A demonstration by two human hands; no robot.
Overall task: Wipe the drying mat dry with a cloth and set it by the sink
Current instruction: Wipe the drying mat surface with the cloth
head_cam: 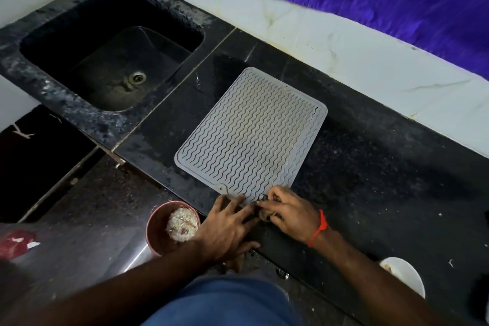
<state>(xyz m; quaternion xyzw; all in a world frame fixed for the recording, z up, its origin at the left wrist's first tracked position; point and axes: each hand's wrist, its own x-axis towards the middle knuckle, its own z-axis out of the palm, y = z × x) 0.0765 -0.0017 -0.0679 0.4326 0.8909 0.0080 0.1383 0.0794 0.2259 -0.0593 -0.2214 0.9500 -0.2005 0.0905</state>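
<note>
On the black stone counter [370, 156], near its front edge and just right of the sink [111, 50], lies a grey rubbery drying mat [251, 132], rectangular with rounded corners and covered in wavy raised ridges. It lies flat, turned at a slant, its near corner reaching both hands. The left hand [227, 225] rests on the counter's front edge with fingers spread and straight, fingertips touching the mat's near edge. The right hand [288, 212], with a red thread at the wrist, curls its fingers around a small crumpled brownish cloth [263, 213] at the mat's near corner. The sink is a deep, dark rectangular basin with a round metal drain. Below the counter's front edge stands a round reddish bowl [158, 227] of pale, crumbly scraps. A wrinkled purple sheet [383, 0] hangs against the white wall behind.
</note>
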